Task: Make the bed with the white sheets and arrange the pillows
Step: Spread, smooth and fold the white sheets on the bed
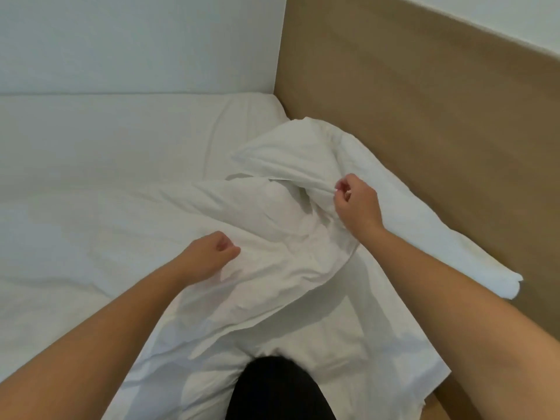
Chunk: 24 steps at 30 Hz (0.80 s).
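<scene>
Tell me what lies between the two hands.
Head view: only rumpled white bedding spans from the left hand to the right hand; both grip it.

I am in a bedroom: a white-sheeted bed [121, 153] fills the corner between plain white wall [136, 40] and light wooden headboard [424, 116].

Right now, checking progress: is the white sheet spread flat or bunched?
Bunched up: the sheet lies crumpled beside the headboard, left hand and right hand gripping it.
</scene>
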Available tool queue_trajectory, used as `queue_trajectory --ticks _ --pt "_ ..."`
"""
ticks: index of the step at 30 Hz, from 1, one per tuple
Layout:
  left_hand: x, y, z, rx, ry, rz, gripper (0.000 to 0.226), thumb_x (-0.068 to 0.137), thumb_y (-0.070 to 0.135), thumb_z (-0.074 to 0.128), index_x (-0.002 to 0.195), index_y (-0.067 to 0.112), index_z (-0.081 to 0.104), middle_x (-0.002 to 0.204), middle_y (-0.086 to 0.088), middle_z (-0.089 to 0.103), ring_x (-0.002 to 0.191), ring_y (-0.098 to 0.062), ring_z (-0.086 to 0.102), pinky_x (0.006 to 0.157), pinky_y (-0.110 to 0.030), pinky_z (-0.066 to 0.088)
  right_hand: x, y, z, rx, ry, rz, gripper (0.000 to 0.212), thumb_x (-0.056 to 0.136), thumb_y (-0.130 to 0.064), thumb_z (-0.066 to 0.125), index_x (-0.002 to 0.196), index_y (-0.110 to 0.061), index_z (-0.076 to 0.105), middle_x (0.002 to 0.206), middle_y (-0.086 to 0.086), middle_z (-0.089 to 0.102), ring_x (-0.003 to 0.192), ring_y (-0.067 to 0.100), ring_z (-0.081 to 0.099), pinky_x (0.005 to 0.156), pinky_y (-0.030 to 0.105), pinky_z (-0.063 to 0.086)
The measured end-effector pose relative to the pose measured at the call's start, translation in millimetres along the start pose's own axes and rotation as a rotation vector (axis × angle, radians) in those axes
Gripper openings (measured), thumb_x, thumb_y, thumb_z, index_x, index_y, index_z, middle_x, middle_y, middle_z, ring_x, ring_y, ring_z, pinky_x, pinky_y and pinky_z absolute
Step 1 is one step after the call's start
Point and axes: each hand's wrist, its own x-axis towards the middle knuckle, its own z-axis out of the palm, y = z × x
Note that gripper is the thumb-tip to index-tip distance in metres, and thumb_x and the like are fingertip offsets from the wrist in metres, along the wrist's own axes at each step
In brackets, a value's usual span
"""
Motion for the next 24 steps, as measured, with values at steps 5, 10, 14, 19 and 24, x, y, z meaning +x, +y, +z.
queue_trajectory --ticks 5,10,14,19,24 --pt "79 87 15 -0.675 -0.061 -0.126 0.044 0.096 0.043 0.053 0.126 0.011 0.052 0.116 -0.007 0.063 0.103 -0.023 0.063 0.089 -0.041 0.054 59 72 -30 -0.431 -0.037 0.297 0.054 0.084 -0.037 0.066 0.130 -0.021 0.045 0.131 0.007 0.049 0.120 0.029 0.048 0.094 0.046 0.043" --pt "145 149 42 -1.138 -0.199 -0.199 0.054 0.086 0.047 0.068 0.127 0.014 0.055 0.119 -0.006 0.067 0.109 -0.025 0.064 0.097 -0.044 0.050 79 113 -43 -0.837 -0.274 0.414 0.060 0.093 -0.048 0.053 0.139 -0.016 0.033 0.131 0.014 0.052 0.116 0.033 0.052 0.086 0.040 0.040" --pt "173 181 53 -1.027 0.180 -0.199 0.053 0.085 0.010 0.061 0.135 0.010 0.045 0.120 -0.005 0.061 0.104 -0.026 0.060 0.090 -0.037 0.051 108 106 -66 -0.709 -0.031 0.327 0.008 0.098 -0.018 0.048 0.095 -0.010 0.046 0.105 0.017 0.063 0.084 0.033 0.055 0.067 0.034 0.036" --pt "128 230 51 -0.141 0.193 0.596 0.063 0.088 0.017 0.055 0.148 0.026 0.036 0.126 -0.004 0.062 0.099 -0.027 0.061 0.093 -0.038 0.048 157 69 -105 -0.453 -0.039 0.366 0.025 0.098 -0.027 0.051 0.109 -0.007 0.062 0.108 0.012 0.063 0.097 0.031 0.058 0.074 0.032 0.039" --pt "86 226 97 0.367 0.046 0.875 0.069 0.090 0.022 0.051 0.152 0.036 0.025 0.133 -0.006 0.060 0.112 -0.033 0.054 0.110 -0.039 0.031 134 26 -140 0.868 -0.534 0.453 0.067 0.088 -0.072 0.045 0.130 -0.022 0.061 0.126 0.004 0.065 0.117 0.027 0.061 0.097 0.043 0.046"
